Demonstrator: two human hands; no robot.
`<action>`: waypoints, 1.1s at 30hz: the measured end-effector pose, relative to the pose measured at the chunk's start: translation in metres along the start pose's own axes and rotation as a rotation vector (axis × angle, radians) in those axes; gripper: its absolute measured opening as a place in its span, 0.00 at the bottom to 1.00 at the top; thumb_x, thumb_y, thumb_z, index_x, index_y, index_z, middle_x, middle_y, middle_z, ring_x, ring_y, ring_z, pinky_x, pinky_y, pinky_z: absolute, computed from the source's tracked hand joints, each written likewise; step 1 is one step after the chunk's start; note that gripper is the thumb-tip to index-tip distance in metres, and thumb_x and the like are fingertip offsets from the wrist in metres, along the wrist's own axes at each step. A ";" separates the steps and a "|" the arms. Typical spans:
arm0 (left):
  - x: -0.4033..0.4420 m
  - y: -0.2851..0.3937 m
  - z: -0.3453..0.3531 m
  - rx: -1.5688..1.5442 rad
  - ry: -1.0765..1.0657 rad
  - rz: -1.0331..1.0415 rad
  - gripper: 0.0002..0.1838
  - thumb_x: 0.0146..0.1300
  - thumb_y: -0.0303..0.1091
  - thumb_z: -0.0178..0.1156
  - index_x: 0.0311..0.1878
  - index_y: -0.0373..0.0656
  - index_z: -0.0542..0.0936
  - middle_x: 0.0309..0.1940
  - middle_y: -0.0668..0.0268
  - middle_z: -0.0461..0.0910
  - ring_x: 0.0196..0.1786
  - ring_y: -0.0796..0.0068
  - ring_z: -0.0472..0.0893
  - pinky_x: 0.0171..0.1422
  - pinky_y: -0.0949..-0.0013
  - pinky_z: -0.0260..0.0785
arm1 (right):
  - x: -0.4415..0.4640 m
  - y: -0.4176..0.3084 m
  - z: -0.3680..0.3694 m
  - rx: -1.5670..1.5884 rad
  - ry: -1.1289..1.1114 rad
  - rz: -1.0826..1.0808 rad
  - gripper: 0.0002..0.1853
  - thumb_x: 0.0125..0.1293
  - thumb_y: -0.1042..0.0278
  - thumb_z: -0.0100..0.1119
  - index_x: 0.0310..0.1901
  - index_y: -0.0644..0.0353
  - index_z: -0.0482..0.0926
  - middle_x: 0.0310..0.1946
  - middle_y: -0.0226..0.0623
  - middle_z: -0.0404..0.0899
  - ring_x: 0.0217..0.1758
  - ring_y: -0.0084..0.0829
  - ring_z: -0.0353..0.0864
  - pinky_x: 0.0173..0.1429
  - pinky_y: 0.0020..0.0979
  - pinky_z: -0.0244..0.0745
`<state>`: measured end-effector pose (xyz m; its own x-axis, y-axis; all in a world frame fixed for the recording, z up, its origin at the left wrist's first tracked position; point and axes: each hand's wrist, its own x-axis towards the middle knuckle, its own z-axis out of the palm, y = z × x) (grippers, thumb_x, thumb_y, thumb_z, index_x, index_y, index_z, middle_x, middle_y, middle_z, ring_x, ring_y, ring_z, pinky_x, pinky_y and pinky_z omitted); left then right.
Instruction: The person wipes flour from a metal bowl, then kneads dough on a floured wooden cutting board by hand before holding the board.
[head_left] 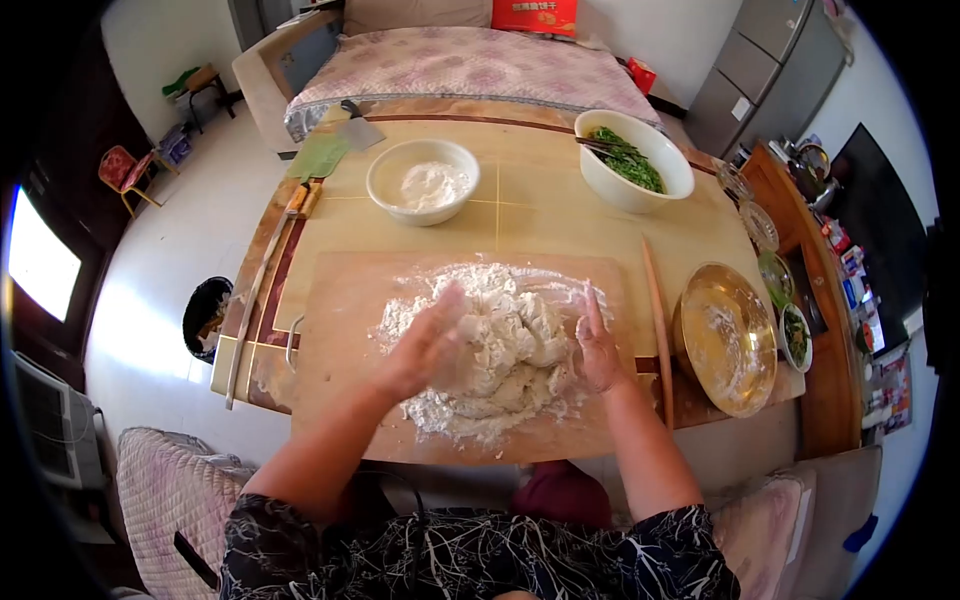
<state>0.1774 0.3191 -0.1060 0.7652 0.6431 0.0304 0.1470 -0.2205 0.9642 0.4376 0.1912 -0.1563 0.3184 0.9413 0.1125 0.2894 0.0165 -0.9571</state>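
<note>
The left hand [428, 345] and right hand [598, 350] flank the dough [515, 335], open and empty, the board [345, 300] seemingly there to catch loose flour [450, 421].

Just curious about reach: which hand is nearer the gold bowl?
Right. The right hand is left of the gold bowl; the left hand is farther left, across the dough.

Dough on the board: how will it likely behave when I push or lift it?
The dough will probably deform rather than stay stiff, as its surface looks lumpy and shaggy. Lifted, it may shed crumbs, since loose flour lies scattered around it. Pushed, it could slide somewhat on the flour-dusted wooden board.
</note>
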 end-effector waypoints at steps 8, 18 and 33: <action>-0.001 -0.044 0.002 0.311 0.142 0.193 0.30 0.68 0.41 0.45 0.69 0.37 0.51 0.68 0.51 0.52 0.70 0.56 0.53 0.72 0.61 0.45 | -0.010 0.023 0.040 -0.002 0.053 0.167 0.33 0.70 0.45 0.31 0.63 0.68 0.58 0.62 0.54 0.61 0.67 0.44 0.58 0.69 0.38 0.51; -0.007 -0.050 0.002 -0.757 0.076 0.072 0.47 0.59 0.72 0.30 0.72 0.49 0.36 0.71 0.57 0.46 0.71 0.60 0.52 0.73 0.59 0.45 | -0.019 -0.080 0.139 -0.557 0.195 -0.446 0.37 0.63 0.60 0.52 0.67 0.66 0.47 0.64 0.57 0.49 0.68 0.57 0.49 0.70 0.51 0.47; 0.017 0.029 -0.012 0.712 -0.032 0.445 0.16 0.57 0.37 0.59 0.49 0.49 0.79 0.58 0.57 0.69 0.66 0.53 0.62 0.67 0.56 0.55 | -0.041 -0.052 0.071 -0.212 -0.156 -0.470 0.27 0.61 0.69 0.50 0.63 0.58 0.61 0.67 0.47 0.54 0.71 0.50 0.49 0.69 0.52 0.47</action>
<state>0.1872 0.3330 -0.0747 0.8612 0.3678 0.3507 0.1793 -0.8657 0.4674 0.3457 0.1756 -0.1300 -0.0224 0.8879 0.4595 0.5496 0.3949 -0.7362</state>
